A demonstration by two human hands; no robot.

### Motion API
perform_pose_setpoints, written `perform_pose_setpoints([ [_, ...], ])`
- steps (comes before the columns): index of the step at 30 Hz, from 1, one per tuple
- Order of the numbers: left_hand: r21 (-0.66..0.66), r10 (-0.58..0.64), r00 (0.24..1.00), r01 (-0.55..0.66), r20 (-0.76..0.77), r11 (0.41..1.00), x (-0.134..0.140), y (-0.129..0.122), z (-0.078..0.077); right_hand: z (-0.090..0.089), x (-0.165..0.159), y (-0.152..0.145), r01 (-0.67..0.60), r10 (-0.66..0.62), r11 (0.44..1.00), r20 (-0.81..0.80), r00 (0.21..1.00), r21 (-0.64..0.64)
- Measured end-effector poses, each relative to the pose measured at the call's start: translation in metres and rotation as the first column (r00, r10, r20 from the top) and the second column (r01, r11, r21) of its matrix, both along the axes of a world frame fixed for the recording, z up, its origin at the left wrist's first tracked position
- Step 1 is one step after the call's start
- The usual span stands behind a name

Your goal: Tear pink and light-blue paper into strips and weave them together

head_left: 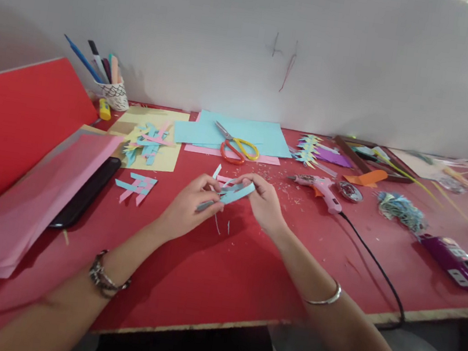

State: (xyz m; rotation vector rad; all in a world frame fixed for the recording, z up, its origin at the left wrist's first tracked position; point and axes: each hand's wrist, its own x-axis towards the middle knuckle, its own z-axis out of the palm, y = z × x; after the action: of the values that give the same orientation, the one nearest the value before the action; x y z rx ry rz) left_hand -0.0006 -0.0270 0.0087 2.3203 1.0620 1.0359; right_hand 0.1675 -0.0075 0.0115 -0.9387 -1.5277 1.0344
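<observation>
Above the middle of the red table, both hands hold a light-blue paper strip (237,194) that bends over into a loop at its right end. My left hand (193,202) pinches its left part between thumb and fingers. At the looped end, my right hand (264,202) has its fingers closed on the same strip. Just behind the fingers, pink and pale paper strips (217,171) show in part; how they join the blue one is hidden. To the left lies a small woven piece of pink and blue strips (138,186).
Scissors (238,145) rest on blue sheets (196,133) at the back. A pink glue gun (322,190) with a black cord lies right. More strips (150,142) are on yellow paper. A black phone-like object (86,194), pink sheets (30,209) and a pen cup (116,94) stand left.
</observation>
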Motion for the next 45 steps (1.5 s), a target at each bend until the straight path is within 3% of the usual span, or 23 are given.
perform_pose_setpoints([
  [3, -0.03, 0.049, 0.998, -0.048, 0.028, 0.998, -0.007, 0.005, -0.003, 0.002, -0.001, -0.001, -0.113, 0.039, 0.973, -0.343, 0.939, -0.199],
  [6, -0.166, -0.082, 0.996, 0.086, 0.029, 0.982, -0.01, 0.006, -0.004, 0.007, -0.001, -0.004, -0.198, 0.008, 0.936, -0.543, 0.839, -0.292],
  [10, -0.285, -0.203, 0.976, 0.216, 0.074, 0.934, -0.006, 0.003, -0.001, 0.013, 0.0, -0.005, -0.229, -0.113, 0.878, -0.647, 0.754, -0.421],
  [15, -0.283, -0.114, 0.978, 0.161, 0.175, 0.946, -0.004, 0.002, 0.0, 0.018, 0.005, -0.001, -0.227, -0.154, 0.866, -0.671, 0.726, -0.445],
  [18, -0.294, -0.032, 0.975, 0.098, 0.221, 0.951, -0.007, 0.004, 0.0, 0.02, 0.012, 0.003, -0.113, -0.189, 0.894, -0.594, 0.782, -0.433],
  [22, -0.294, 0.014, 0.98, 0.046, 0.198, 0.955, -0.01, 0.005, 0.004, 0.018, 0.021, 0.008, 0.019, -0.097, 0.978, -0.37, 0.924, -0.21],
  [24, -0.298, 0.019, 0.979, 0.043, 0.201, 0.954, -0.01, 0.005, 0.006, 0.016, 0.022, 0.008, 0.046, -0.079, 0.991, -0.264, 0.961, -0.128],
  [28, -0.349, 0.019, 0.962, 0.08, 0.271, 0.934, -0.008, 0.004, 0.006, 0.014, 0.017, 0.005, 0.002, -0.042, 0.986, -0.239, 0.97, -0.165],
  [33, -0.499, -0.079, 0.932, 0.26, 0.355, 0.826, -0.002, 0.0, 0.004, 0.01, 0.005, 0.0, -0.054, -0.04, 0.968, -0.365, 0.93, -0.244],
  [36, -0.529, -0.045, 0.928, 0.25, 0.369, 0.811, 0.001, -0.003, 0.005, 0.006, 0.005, 0.001, -0.041, -0.023, 0.978, -0.3, 0.954, -0.206],
  [38, -0.526, -0.027, 0.946, 0.203, 0.322, 0.826, 0.002, -0.003, 0.005, 0.005, 0.006, 0.002, 0.007, -0.031, 0.993, -0.201, 0.979, -0.119],
  [40, -0.495, -0.046, 0.966, 0.171, 0.254, 0.852, 0.002, -0.003, 0.004, 0.007, 0.008, -0.001, 0.108, -0.103, 0.992, -0.085, 0.991, 0.066],
  [42, -0.43, -0.109, 0.976, 0.182, 0.189, 0.884, 0.003, -0.002, 0.003, 0.015, 0.009, -0.008, 0.158, -0.191, 0.934, 0.077, 0.979, 0.321],
  [43, -0.391, -0.139, 0.978, 0.191, 0.157, 0.9, 0.003, -0.002, 0.003, 0.021, 0.009, -0.013, 0.111, -0.214, 0.895, 0.196, 0.957, 0.433],
  [45, -0.325, -0.186, 0.979, 0.203, 0.083, 0.924, 0.004, -0.002, 0.002, 0.038, 0.012, -0.025, -0.107, -0.164, 0.867, 0.481, 0.861, 0.487],
])
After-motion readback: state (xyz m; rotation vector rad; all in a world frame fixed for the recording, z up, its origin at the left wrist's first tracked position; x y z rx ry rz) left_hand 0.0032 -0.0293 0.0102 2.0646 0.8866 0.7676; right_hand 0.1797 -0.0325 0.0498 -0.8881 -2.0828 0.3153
